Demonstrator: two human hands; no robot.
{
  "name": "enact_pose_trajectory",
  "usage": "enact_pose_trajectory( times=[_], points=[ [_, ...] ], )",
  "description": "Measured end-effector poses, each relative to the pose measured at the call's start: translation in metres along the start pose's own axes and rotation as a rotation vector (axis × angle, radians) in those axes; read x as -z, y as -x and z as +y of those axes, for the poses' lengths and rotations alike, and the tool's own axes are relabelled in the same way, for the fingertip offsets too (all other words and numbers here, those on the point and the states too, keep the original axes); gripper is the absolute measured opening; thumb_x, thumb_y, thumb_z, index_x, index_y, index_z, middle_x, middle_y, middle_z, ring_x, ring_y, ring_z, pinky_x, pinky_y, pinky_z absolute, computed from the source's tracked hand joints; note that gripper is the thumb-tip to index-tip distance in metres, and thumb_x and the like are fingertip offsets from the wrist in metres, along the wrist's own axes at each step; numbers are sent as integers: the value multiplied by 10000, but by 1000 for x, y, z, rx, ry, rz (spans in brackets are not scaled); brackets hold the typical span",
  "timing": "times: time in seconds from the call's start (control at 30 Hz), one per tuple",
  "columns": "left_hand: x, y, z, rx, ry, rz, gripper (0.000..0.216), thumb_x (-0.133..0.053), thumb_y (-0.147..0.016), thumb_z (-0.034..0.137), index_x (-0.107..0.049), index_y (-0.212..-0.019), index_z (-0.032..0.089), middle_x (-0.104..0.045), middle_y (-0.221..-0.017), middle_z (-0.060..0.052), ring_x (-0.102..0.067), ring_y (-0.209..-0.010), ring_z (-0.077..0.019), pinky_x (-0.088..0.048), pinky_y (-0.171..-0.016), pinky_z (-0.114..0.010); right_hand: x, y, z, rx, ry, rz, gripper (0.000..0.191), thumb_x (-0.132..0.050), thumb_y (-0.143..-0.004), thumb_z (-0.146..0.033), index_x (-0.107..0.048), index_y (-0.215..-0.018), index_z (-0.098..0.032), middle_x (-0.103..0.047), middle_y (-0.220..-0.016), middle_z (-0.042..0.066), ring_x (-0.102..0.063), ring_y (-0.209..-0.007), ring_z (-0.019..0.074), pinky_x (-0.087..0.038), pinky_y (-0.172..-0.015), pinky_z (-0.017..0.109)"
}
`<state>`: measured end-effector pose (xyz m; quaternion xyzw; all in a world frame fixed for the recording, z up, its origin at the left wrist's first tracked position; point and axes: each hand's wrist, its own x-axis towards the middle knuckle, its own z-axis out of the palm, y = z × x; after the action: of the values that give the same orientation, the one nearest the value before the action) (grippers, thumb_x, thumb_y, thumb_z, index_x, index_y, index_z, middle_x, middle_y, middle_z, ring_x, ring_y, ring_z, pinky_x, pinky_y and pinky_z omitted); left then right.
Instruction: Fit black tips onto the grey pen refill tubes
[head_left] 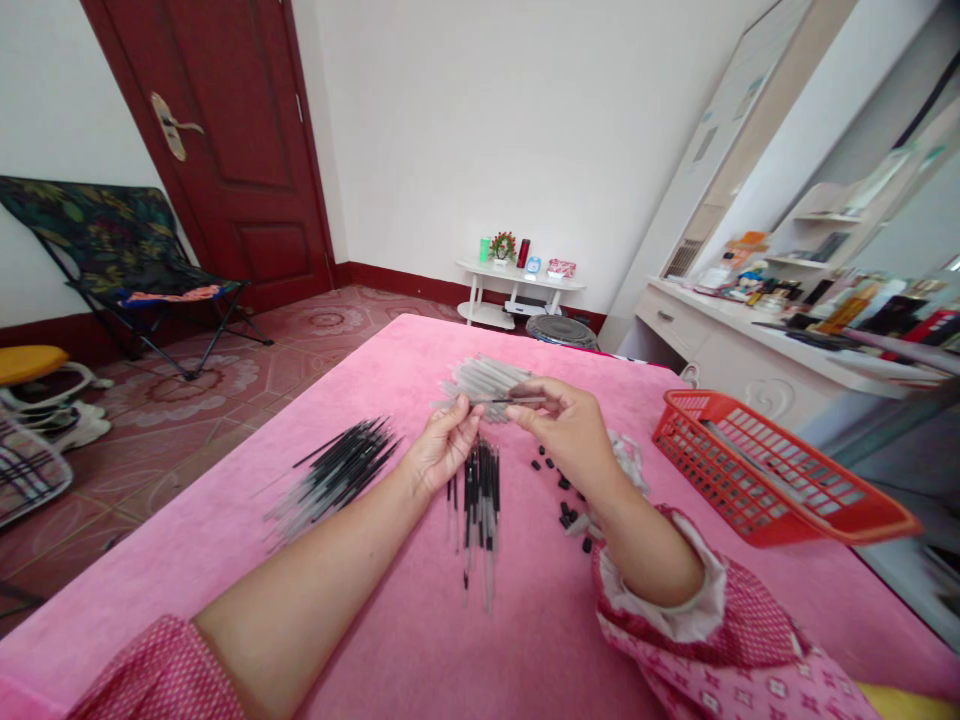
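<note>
A thin black-and-clear stick (496, 401), looking like a pen refill, is held level between my two hands. Its left end is pinched by the thumb and fingers of my left hand (442, 445). My right hand (566, 425) grips the other end, its fingers closed. Just behind them lies a pile of clear, whitish tubes (487, 375). Below my left hand a small bunch of black and clear sticks (481, 495) rests on the pink cloth, and a larger bunch (341, 475) lies left of my left forearm. Small black caps (564, 510) are scattered beside my right wrist.
The pink-covered table (540, 640) carries a red plastic basket (772, 475) at the right with long pieces inside. Small clear pieces (628, 460) sit behind my right wrist. A dresser (750, 345) stands beyond the basket, and a folding chair (120, 250) is at the left.
</note>
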<state>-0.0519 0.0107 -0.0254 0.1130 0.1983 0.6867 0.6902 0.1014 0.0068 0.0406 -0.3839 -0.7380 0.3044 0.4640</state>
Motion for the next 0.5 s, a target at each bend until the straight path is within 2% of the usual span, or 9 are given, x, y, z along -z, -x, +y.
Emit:
enact_pose_trajectory(
  times=[0.07, 0.17, 0.27, 0.37, 0.5],
  points=[
    [2, -2, 1, -30, 21, 32, 98, -594, -765, 17, -617, -706, 92, -683, -666, -28, -667, -598, -82, -545, -577, -100, 6, -2, 9, -60, 251, -141, 209, -646, -682, -219, -655, -881, -156, -691, -863, 57, -629, -761, 164, -484, -704, 283],
    [3, -5, 3, -51, 43, 61, 112, -582, -777, 22, -613, -695, 92, -691, -684, -41, -673, -629, -89, -548, -587, -110, 13, 1, 25, -173, 717, -340, 148, -656, -662, -205, -687, -804, -181, -690, -813, 59, -623, -749, 187, -448, -674, 285],
    [5, -6, 2, -50, 33, 62, 137, -556, -796, 25, -619, -693, 88, -699, -708, -55, -672, -636, -87, -546, -587, -111, 14, 7, 36, -228, 972, -424, 145, -662, -642, -193, -696, -783, -195, -686, -811, 71, -623, -768, 214, -424, -657, 291],
    [7, -7, 1, -81, -14, 52, 141, -568, -785, 23, -630, -680, 93, -700, -704, -48, -672, -642, -89, -549, -603, -120, 11, 8, 40, -211, 960, -437, 123, -628, -648, -145, -690, -743, -192, -687, -794, 64, -624, -760, 198, -420, -660, 272],
    [10, -10, -3, -137, -127, -26, 63, -632, -736, 36, -655, -708, 87, -709, -750, -54, -680, -703, -117, -564, -676, -170, 9, 2, 37, -137, 634, -307, 205, -541, -726, -129, -676, -875, -166, -694, -871, 56, -627, -789, 151, -437, -696, 231]
  ],
)
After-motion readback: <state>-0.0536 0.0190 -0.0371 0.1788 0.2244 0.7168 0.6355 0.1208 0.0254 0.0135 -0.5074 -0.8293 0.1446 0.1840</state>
